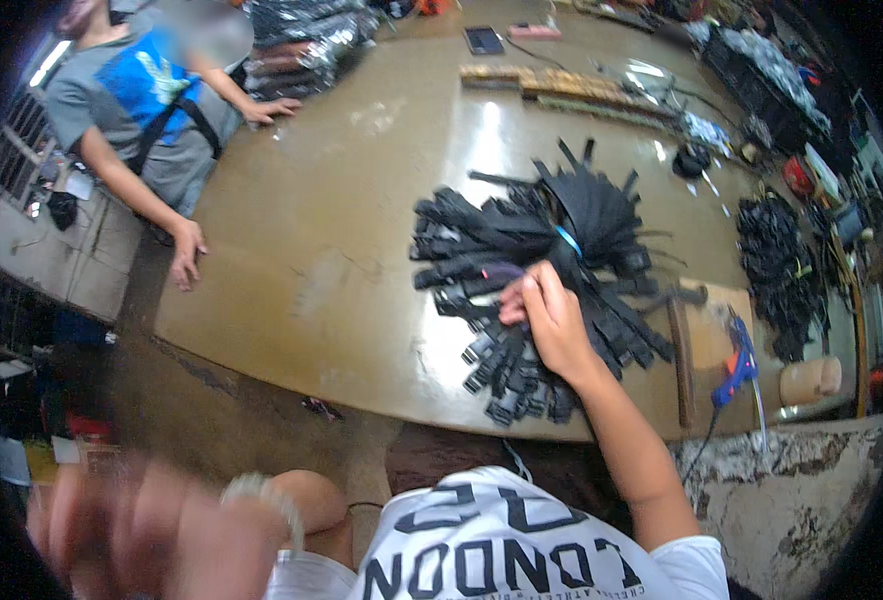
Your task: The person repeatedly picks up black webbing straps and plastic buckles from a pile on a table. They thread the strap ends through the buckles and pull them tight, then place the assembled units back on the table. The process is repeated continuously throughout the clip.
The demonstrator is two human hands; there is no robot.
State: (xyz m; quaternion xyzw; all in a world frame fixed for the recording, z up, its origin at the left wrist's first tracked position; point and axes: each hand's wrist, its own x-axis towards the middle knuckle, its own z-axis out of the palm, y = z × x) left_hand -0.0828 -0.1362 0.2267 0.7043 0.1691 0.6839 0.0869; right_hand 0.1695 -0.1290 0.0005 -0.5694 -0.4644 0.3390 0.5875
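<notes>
A large bundle of black webbing straps [601,215] lies fanned out on the table, cinched in the middle by a light blue tie [567,240]. Black plastic buckles [506,395] show at many of the strap ends. My right hand [549,312] rests over the near side of the bundle with its fingers curled in. Beside those fingertips is a dark purple curved piece with a pink tip [501,271]; whether the hand grips it is hidden. My left hand [151,530] is raised close at the lower left, away from the table, and smeared by motion.
A blue glue gun [735,368] and a hammer [681,350] lie to the right by a wooden board [716,310]. Another black strap bundle [783,265] sits beyond them. Wooden bars [571,88] and a phone [483,40] are farther back. Another person [151,110] leans on the table at left.
</notes>
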